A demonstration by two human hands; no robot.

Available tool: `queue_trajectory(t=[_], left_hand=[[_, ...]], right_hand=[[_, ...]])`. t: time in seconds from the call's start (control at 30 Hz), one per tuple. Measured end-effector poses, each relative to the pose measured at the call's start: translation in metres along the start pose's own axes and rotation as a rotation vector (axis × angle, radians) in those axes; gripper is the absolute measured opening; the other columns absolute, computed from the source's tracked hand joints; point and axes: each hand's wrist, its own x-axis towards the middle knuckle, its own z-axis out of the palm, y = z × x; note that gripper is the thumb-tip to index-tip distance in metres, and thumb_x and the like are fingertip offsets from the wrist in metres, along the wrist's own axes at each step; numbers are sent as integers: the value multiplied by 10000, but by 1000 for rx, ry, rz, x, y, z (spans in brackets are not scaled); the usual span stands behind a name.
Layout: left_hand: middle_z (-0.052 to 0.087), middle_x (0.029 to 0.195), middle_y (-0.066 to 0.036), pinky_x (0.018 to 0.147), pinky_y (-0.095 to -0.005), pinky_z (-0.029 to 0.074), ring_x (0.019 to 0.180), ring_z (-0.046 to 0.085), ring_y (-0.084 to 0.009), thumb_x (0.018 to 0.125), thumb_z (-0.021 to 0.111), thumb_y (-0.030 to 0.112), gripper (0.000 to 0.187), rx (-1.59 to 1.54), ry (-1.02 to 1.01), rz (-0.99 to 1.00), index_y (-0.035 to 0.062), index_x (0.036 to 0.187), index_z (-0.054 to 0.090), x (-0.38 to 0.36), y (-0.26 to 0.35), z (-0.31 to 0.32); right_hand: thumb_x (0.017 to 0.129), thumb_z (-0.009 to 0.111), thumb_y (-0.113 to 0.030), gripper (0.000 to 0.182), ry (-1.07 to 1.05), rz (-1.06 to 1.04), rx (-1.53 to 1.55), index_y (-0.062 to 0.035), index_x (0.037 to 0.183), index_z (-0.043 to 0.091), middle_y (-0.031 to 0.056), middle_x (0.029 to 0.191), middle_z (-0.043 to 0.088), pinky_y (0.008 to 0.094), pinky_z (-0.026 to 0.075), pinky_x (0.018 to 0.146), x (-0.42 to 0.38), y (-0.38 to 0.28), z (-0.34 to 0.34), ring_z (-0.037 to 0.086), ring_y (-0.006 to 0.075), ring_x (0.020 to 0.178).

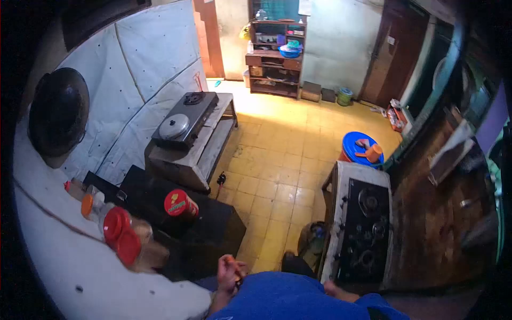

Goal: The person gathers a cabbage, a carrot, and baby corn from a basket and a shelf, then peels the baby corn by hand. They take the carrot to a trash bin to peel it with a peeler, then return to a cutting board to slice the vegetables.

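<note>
My left hand [229, 273] is raised in front of my blue shirt [282, 296], its fingers curled closed. A small orange-red patch shows at the fingers, too small to name. Beside this hand stands a dark cabinet [221, 234] with a red-lidded tin [181, 205] on top. My right hand [341, 293] hangs low at my other side, near the front of the black gas stove [365, 234]. It is mostly hidden by my body and blurred, so its fingers cannot be made out.
Jars with red lids [117, 226] stand at the left wall. Farther on, a two-burner stove [186, 120] carries a lidded pot [174, 127]. A blue-lidded bucket [352, 143] with an orange dipper [373, 153] is behind the right stove. Yellow tiles [272, 181] run to a wooden shelf [274, 61].
</note>
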Motion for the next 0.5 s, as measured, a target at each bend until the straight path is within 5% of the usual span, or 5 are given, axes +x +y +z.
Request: queue_trajectory(t=[0.23,0.33,0.37,0.4,0.5], left_hand=[[533,804,-45,375,-273,426,558,575,-148,952,551,269,199,-67,482,57,167,1095,459,158,-14,22],[511,716,-18,342,-246,369,517,550,-143,970,509,291,163,158,600,-64,179,1073,451,261,-58,9],[497,652,-21,346,-262,370,495,541,-150,974,492,283,119,195,560,-109,168,1001,478,282,-74,-6],[482,587,-24,351,-277,370,473,533,-156,978,476,276,133,232,509,-145,156,928,505,309,-101,-34],[517,523,-70,379,-359,397,433,514,-191,933,483,246,277,1113,463,48,165,670,514,366,-149,-64]], right_hand=[[792,660,-290,253,48,-241,-314,-46,851,687,152,755,656,393,507,588,113,-160,-105,634,230,667],[764,682,-283,265,115,-562,-413,-37,862,686,168,747,658,393,511,585,205,-316,-210,637,225,663],[764,652,-254,239,273,-284,-551,-31,845,678,145,710,655,378,509,551,252,-376,-241,622,214,605],[795,616,-276,247,331,-645,-369,-34,807,663,101,644,633,345,495,508,241,-451,-266,600,186,536],[881,546,-270,279,429,-650,-383,-16,876,661,49,640,606,295,454,502,269,-646,-340,561,133,543]])
